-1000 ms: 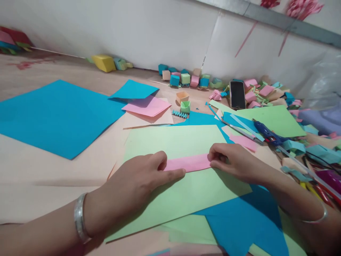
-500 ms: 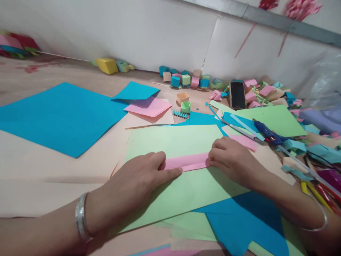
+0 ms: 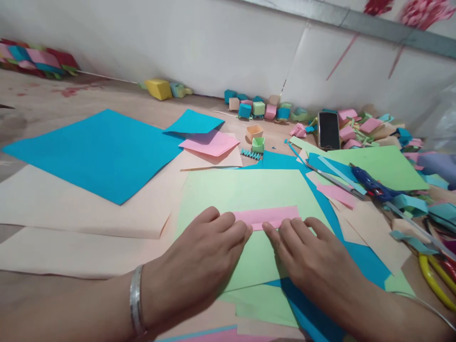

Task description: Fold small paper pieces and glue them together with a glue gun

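Left hand & right hand, fingers flat, not clenched, press folded pink paper strip at 12 o'clock, on green sheet.

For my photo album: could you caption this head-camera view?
Left hand and right hand press a pink paper strip onto a green sheet.

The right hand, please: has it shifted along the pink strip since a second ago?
Yes. The right hand moved leftward from the pink strip's right end to its near edge, close beside the left hand.

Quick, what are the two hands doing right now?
Left hand: open, fingers flat, pressing the left end of the pink paper strip.
Right hand: open, fingertips pressing the strip's near edge.
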A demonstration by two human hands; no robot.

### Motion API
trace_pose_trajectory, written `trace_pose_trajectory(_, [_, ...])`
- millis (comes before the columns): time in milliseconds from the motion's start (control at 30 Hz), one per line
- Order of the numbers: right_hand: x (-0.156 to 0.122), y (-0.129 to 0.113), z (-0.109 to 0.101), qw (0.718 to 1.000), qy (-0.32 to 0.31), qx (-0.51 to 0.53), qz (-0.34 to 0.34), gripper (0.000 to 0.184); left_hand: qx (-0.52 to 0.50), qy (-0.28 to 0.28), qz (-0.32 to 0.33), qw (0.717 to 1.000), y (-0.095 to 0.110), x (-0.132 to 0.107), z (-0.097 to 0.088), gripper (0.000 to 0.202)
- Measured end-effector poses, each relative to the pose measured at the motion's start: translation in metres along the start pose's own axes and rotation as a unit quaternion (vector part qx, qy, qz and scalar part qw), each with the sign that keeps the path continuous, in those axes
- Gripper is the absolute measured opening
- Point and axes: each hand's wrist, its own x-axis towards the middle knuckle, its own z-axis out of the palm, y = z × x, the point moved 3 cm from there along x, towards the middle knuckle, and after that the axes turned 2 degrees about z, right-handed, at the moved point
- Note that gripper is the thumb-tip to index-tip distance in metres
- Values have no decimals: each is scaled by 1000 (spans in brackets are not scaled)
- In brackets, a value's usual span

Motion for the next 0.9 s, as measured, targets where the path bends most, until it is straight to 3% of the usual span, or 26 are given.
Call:
trace_pose_trajectory(367, [-17,-3,13,993,-50,-100,34,40,-5,-15,-8,1000,-2,1,-1,30])
trace_pose_trajectory(533, [-14,10,18,984,-92,-113,102,30,-8,-25,-7,1000,-4,0,1,29])
trace_pose_trajectory(667, [-16,22,6,985,-93,-91,114,31,-19,-30,-11,999,-6,1,2,30])
trace_pose_trajectory(800, [-15,21,-13,994,-23,-57,90,36,-21,-24,-12,999,-5,-1,1,26])
trace_pose_trajectory(900, [-8,7,-11,998,42,24,32,44,-7,-20,-5,1000,-3,-1,0,24])
